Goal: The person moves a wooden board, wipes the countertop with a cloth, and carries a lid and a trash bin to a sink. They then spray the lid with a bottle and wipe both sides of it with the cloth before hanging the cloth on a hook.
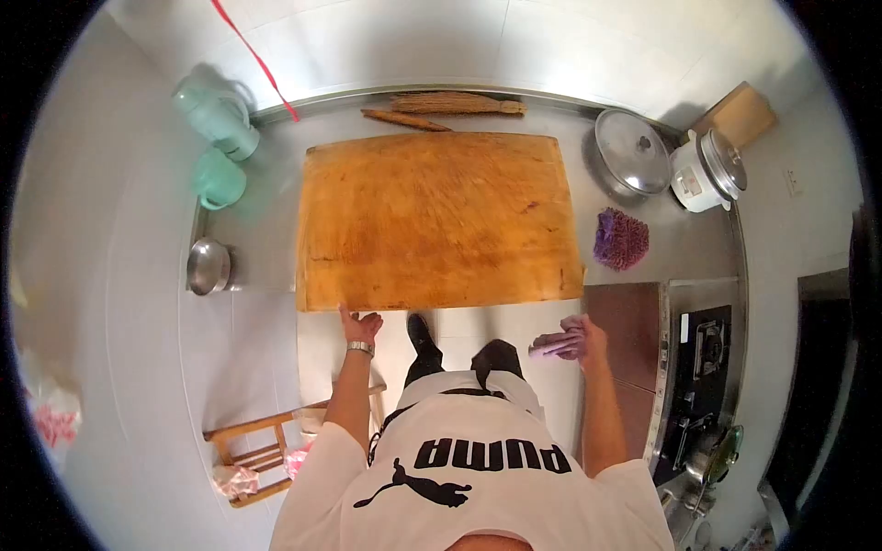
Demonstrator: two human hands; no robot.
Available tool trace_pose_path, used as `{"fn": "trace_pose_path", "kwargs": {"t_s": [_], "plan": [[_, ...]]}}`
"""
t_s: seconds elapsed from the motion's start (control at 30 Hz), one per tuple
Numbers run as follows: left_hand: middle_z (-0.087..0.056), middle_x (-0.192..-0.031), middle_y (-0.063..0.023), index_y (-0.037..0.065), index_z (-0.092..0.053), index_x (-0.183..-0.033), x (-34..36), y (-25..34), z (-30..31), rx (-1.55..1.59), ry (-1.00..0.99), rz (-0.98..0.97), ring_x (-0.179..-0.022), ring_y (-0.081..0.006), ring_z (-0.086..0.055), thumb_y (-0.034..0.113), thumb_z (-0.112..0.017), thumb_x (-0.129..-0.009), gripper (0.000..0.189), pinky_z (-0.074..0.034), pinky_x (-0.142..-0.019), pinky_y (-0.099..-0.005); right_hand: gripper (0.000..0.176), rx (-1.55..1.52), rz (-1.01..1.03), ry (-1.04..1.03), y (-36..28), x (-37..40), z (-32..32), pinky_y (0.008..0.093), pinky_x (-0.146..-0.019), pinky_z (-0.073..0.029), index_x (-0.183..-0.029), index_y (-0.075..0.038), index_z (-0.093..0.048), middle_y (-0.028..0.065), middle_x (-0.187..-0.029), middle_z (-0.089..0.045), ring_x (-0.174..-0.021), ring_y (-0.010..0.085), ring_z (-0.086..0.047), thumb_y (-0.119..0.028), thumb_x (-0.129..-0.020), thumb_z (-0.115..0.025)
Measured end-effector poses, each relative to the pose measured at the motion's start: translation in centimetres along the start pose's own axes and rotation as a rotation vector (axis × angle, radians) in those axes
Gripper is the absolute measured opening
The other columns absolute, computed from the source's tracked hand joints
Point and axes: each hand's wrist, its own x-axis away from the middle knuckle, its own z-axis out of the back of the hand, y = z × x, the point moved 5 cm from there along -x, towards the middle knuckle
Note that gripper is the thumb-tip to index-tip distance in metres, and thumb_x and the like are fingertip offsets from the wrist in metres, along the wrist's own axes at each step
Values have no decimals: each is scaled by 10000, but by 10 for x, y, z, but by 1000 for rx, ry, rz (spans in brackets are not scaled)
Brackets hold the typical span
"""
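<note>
A large wooden chopping board [439,219] lies on a steel counter [266,230] before me. My left hand [360,325], with a wristwatch on the wrist, rests with its fingers on the board's near left edge. My right hand [574,338] hovers off the board's near right corner and is closed around a small pale purple cloth [551,346]. Below, I see my white printed T-shirt [478,459] and dark shoes [421,332] on the tiled floor.
A purple scrubbing cloth [620,238], a lidded steel pot [632,152] and a white rice cooker [706,171] sit right of the board. Two green jugs [220,147] and a steel bowl [209,266] are left. Brushes [450,106] lie behind. A wooden stool [262,450] stands lower left; a gas stove [703,367] right.
</note>
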Motion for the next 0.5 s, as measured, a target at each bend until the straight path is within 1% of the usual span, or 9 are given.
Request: {"fn": "trace_pose_path", "kwargs": {"t_s": [0.07,0.13,0.17,0.23,0.27,0.33,0.37,0.43,0.5], "plan": [[-523,-1226,-132,166,-398,-1309,9,-58,-24,114,-99,-50,-981,-274,-568,727,-480,-759,790,-499,-756,-420,383,112,-18,131,-20,18,40,394,-503,-497,-870,-38,-621,112,-873,-650,-644,221,-614,-403,-902,-508],[-523,-1239,-100,181,-422,-1293,7,-60,-44,141,-84,-62,-1019,-271,-555,727,-479,-759,765,-489,-782,-426,420,235,106,124,-38,10,10,414,-525,-507,-905,-21,-598,140,-897,-644,-647,242,-617,-432,-896,-514],[-522,-1252,-68,197,-446,-1277,17,-70,-40,166,-38,-63,-1057,-268,-542,727,-477,-760,741,-479,-809,-432,420,246,87,140,-42,16,9,414,-525,-507,-905,-21,-598,140,-897,-644,-647,242,-617,-432,-896,-514],[-510,-1268,-76,203,-442,-1282,27,-62,-44,204,-50,-46,-1102,-271,-518,707,-484,-773,717,-469,-844,-440,421,184,-98,212,-36,9,-3,361,-525,-482,-981,-19,-583,110,-879,-635,-696,236,-602,-422,-922,-479],[-501,-1280,-72,201,-436,-1290,23,-59,-41,215,-60,-32,-1116,-276,-511,693,-495,-776,713,-474,-848,-448,421,182,-106,205,-32,2,-8,361,-525,-482,-981,-19,-583,110,-879,-635,-696,236,-602,-422,-922,-479],[-492,-1293,-69,199,-430,-1298,19,-63,-40,239,-66,-25,-1130,-281,-504,679,-507,-780,710,-478,-853,-457,509,90,-73,372,-33,-13,-3,379,-678,-522,-1093,10,-552,170,-1030,-621,-850,281,-624,-457,-896,-515],[-485,-1300,-67,197,-425,-1304,23,-62,-42,239,-54,-26,-1142,-282,-496,674,-505,-783,711,-476,-863,-462,509,88,-77,361,-29,-20,-2,379,-678,-522,-1093,10,-552,170,-1030,-621,-850,281,-624,-457,-896,-515],[-478,-1307,-65,195,-420,-1310,28,-51,-49,228,-47,-41,-1154,-283,-488,670,-503,-787,711,-474,-872,-468,591,-146,-43,247,-13,-34,2,424,-807,-510,-1188,5,-492,208,-1132,-566,-990,326,-593,-484,-862,-555],[-497,-1288,-62,192,-413,-1318,39,-47,-57,243,-49,-24,-1145,-282,-498,680,-484,-791,722,-466,-890,-465,643,-137,-121,234,-9,-37,10,460,-864,-491,-1242,9,-442,226,-1193,-521,-1070,355,-548,-486,-851,-564]]}}
